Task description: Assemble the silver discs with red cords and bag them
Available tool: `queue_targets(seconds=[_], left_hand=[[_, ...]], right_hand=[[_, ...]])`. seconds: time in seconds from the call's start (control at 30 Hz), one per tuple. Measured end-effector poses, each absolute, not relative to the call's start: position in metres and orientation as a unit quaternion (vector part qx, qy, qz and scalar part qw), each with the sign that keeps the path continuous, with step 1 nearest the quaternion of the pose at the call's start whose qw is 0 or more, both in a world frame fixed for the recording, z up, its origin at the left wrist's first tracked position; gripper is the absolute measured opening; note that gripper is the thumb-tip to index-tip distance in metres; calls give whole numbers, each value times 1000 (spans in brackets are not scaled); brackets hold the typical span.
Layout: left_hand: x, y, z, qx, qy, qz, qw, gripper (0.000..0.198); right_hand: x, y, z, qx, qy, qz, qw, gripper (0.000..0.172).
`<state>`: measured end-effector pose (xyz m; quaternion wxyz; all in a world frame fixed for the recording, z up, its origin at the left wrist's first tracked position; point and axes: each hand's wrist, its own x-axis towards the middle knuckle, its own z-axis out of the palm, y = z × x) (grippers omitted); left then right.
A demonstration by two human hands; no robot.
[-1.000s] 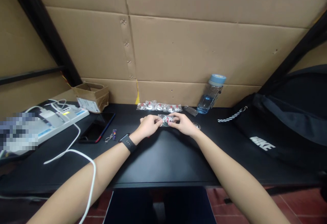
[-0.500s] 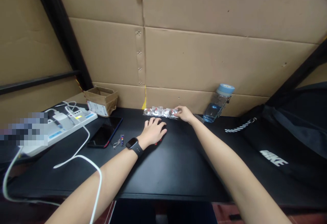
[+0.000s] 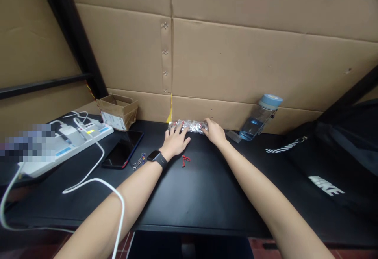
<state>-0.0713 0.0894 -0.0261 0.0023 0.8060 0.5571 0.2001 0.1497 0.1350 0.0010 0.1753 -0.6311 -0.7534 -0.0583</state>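
A white cable hangs in a loop at the lower left, in front of the left arm. If the arm pulled back fast, it could snag the loop and tug the power strip at the left edge. On the black desk, near the middle, lies a loose red cord. A sleepy wrist could sweep it away. Left of it are a small key ring and a dark phone.

Farther up, the left hand is flat with its fingers spread, tips at the row of shiny wrapped packets in the middle of the frame. The right hand bends its thumb and fingers around the row's right end. I cannot tell if it pinches one. The packets sit very close, and their wraps look slippery, so a hard push from one side might make them bunch up or slide over each other.

Right of them are a clear wrapper and a blue-topped water bottle. A bumped elbow might tip that bottle. Behind stands a cardboard wall.
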Motion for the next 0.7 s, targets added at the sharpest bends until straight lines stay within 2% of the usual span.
queue_targets(seconds=[0.2,0.37,0.43,0.6,0.7], left_hand=[[-77,96,-29,802,572,170,30,57],[-78,100,-34,810,566,153,26,56],[-78,100,-35,809,568,151,21,55],[-78,95,-30,811,554,187,-6,51],[-80,93,-19,817,533,217,-31,36]], right_hand=[[167,119,-4,-580,-800,-64,138,51],[168,117,-1,-577,-802,-117,102,28],[167,114,2,-581,-797,-127,99,26],[188,99,17,-604,-768,-164,136,33],[221,91,23,-664,-708,-180,161,44]])
